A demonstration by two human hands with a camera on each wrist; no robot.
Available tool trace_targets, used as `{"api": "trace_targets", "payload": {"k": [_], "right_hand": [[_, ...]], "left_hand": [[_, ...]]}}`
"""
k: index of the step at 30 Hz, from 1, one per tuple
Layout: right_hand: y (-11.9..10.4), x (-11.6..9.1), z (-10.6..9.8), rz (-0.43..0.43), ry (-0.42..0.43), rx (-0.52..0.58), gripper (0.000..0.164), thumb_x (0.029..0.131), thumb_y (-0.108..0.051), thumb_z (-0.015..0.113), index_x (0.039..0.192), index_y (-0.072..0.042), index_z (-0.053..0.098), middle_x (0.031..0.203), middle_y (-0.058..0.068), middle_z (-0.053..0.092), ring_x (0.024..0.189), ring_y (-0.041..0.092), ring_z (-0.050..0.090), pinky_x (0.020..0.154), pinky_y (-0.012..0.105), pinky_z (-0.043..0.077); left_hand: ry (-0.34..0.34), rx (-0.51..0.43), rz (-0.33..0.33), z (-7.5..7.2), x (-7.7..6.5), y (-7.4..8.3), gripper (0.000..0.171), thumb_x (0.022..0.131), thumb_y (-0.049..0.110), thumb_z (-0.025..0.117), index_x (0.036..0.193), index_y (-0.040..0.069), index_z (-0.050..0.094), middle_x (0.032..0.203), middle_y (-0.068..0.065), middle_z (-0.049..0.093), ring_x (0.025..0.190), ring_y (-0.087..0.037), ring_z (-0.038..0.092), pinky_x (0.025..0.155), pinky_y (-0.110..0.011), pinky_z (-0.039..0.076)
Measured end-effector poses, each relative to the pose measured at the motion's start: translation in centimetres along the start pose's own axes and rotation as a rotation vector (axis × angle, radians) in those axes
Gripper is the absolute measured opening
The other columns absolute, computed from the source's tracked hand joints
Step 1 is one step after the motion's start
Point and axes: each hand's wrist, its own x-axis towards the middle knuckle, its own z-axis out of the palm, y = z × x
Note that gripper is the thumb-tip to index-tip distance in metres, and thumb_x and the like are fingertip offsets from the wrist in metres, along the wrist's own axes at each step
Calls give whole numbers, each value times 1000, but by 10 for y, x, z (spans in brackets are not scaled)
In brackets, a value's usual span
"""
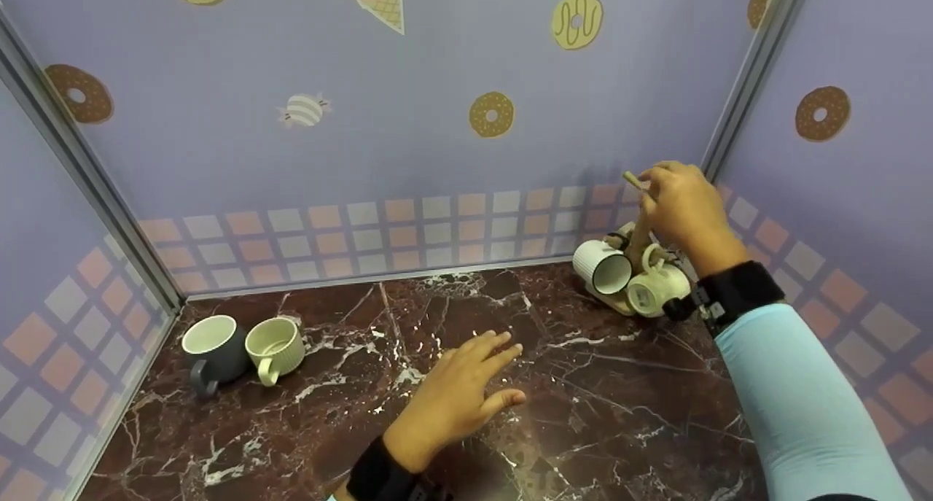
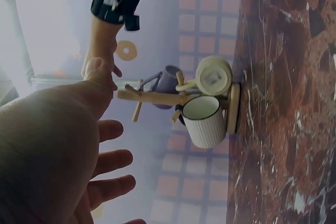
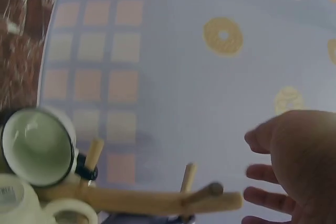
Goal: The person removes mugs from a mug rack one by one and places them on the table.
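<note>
At the back right stands a wooden mug rack (image 1: 640, 232) with pegs on its post. My right hand (image 1: 683, 208) is at the top of the rack; in the right wrist view its loosely bent fingers (image 3: 270, 200) sit just off the post's end, holding nothing. A white ribbed mug (image 1: 592, 262) with a dark rim hangs on the rack, beside a cream mug (image 1: 662, 291). A dark mug (image 2: 169, 80) hangs behind them in the left wrist view. My left hand (image 1: 455, 391), fingers spread, is over the middle of the table and holds nothing.
On the left of the dark red marbled table (image 1: 350, 443) stand a dark grey mug (image 1: 227, 351) with a white inside and a pale green ribbed mug (image 1: 286, 351), both upright. Patterned walls (image 1: 408, 158) close in the back and both sides.
</note>
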Motion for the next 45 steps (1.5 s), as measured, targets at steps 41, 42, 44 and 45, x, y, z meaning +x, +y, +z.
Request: {"api": "trace_targets", "payload": {"k": [41,42,44,45], "right_hand": [[37,49,2,111,-91,38,29,118,-9,51,136,8,66,134,37,71,129,58,66,114,71,54],[35,49,2,107,-91,35,28,118,-10,52,134,8,66,133,37,72,127,57,67,112,70,54],[33,50,3,100,-91,24,26,118,-12,54,130,8,67,130,37,72,124,57,68,109,70,56],[32,51,4,99,-91,19,26,118,-12,55,128,8,67,130,37,72,123,56,68,108,69,56]], "left_hand": [[-65,12,120,9,0,9,72,111,72,46,171,33,50,184,2,41,170,-31,41,137,-60,40],[-66,10,117,10,0,9,72,111,72,45,171,33,50,184,2,40,170,-31,41,137,-61,40],[-65,7,111,10,0,9,72,110,72,46,171,33,50,184,2,40,170,-31,41,138,-60,39],[-62,7,108,10,1,9,73,110,72,45,171,32,50,184,2,40,170,-31,41,138,-59,39]]}}
